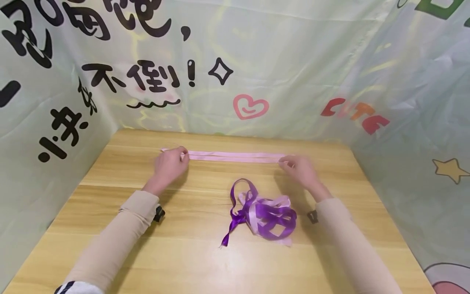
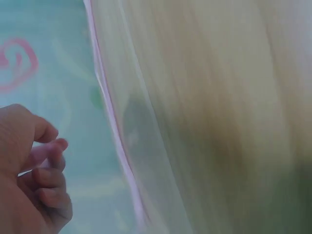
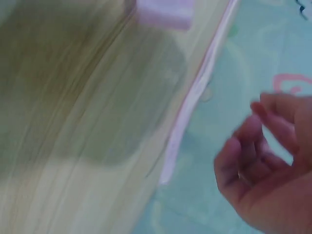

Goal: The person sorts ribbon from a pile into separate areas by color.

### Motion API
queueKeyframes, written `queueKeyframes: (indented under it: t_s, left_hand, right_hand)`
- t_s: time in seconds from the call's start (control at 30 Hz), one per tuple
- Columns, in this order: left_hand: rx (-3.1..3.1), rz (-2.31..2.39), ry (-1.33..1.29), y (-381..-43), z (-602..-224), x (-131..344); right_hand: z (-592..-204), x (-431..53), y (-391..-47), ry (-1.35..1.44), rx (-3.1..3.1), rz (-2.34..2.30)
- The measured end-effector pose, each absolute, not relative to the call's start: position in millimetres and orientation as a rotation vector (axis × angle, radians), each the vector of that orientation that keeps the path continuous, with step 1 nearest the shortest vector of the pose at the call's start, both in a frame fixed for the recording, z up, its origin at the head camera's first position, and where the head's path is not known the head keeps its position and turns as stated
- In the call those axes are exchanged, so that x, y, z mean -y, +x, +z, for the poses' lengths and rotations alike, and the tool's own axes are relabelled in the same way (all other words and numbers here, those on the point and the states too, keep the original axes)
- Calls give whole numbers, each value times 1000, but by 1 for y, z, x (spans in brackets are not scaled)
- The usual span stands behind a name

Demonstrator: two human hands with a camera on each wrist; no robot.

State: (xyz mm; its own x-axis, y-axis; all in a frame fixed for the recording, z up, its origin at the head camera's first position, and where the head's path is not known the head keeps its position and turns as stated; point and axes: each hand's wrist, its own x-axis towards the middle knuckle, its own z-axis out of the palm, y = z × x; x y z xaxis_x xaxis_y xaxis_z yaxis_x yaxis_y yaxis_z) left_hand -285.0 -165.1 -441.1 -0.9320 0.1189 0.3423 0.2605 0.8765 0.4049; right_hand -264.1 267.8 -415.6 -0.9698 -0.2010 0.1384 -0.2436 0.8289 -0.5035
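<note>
A pale pink ribbon [image 1: 235, 159] lies stretched across the far part of the table, seemingly in two parallel strips. My left hand [image 1: 170, 163] is over its left end, covering part of it. In the left wrist view the left hand's fingers curl loosely, thumb and forefinger close together, with the ribbon [image 2: 110, 109] apart from them. At the right end is my right hand [image 1: 299, 169], its fingertips right by the ribbon. The right wrist view has its fingers loosely bent and the ribbon [image 3: 183, 117] off to one side, nothing seen in the grasp.
A loose heap of shiny purple ribbon [image 1: 262, 210] mixed with lilac ribbon [image 1: 252, 216] lies mid-table, between the forearms. One twisted purple tail [image 1: 227, 237] points toward the front. Behind the table [image 1: 191, 253] and along its sides hangs a printed pale cloth [image 1: 293, 61].
</note>
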Motion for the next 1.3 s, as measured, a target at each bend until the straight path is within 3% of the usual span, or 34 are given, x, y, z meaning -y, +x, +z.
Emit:
queueKeyframes:
  t_s: [0.2, 0.7, 1.07, 1.3]
  left_hand:
    - [2803, -724, -526, -265, -437, 116]
    - [2775, -586, -1215, -198, -440, 23]
    - [2856, -463, -1281, -175, -451, -1]
    - [2843, -665, -1353, -177, -446, 7]
  right_hand:
    - [-401, -251, -242, 715, 2968, 818]
    - [-418, -225, -193, 1159, 2936, 950]
    - [-437, -215, -183, 1213, 2921, 986]
    - [-438, -213, -183, 1192, 2865, 1001]
